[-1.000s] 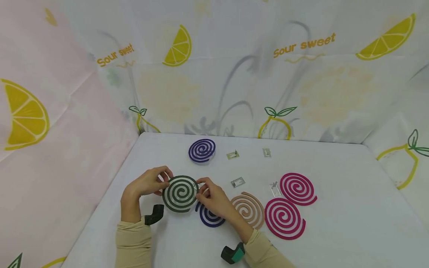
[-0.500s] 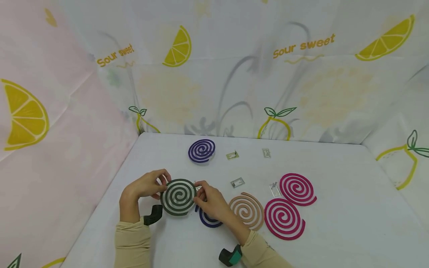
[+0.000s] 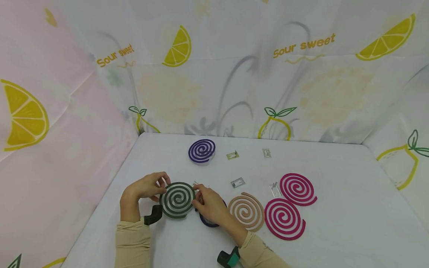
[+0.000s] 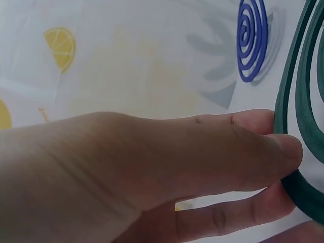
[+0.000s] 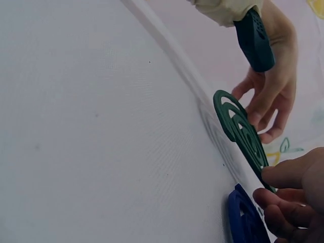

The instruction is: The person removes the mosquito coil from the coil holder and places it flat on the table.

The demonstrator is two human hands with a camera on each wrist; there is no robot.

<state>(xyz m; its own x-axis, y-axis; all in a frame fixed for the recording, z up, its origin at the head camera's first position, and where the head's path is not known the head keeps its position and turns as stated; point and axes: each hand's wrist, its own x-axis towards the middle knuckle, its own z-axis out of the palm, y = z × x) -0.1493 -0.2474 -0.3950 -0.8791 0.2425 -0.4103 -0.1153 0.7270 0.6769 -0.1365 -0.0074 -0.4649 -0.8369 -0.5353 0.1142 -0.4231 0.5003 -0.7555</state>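
Note:
A dark green mosquito coil point(image 3: 178, 198) is held between both hands, slightly off the white table. My left hand point(image 3: 147, 186) pinches its left rim; in the left wrist view the thumb point(image 4: 286, 152) lies on the coil's face with fingers behind. On the opposite rim, my right hand point(image 3: 211, 204) pinches the coil with thumb and fingers. In the right wrist view the green coil point(image 5: 243, 136) is tilted, its shadow on the table. A small metal coil stand point(image 3: 195, 183) partly shows behind the right fingertips. Beneath that hand lies a blue coil point(image 3: 208, 224), mostly hidden.
At the back, a purple coil point(image 3: 202, 150) appears raised above the table. Several metal stands, such as one point(image 3: 238, 182) in the middle, lie apart. A tan coil point(image 3: 246, 211) and two pink coils point(image 3: 284, 219) lie to the right. Fabric walls surround the table point(image 3: 352, 208).
Both hands have moved the green coil a little toward the person and slightly left. More of the metal stand shows behind the right fingertips. The other coils have stayed in place.

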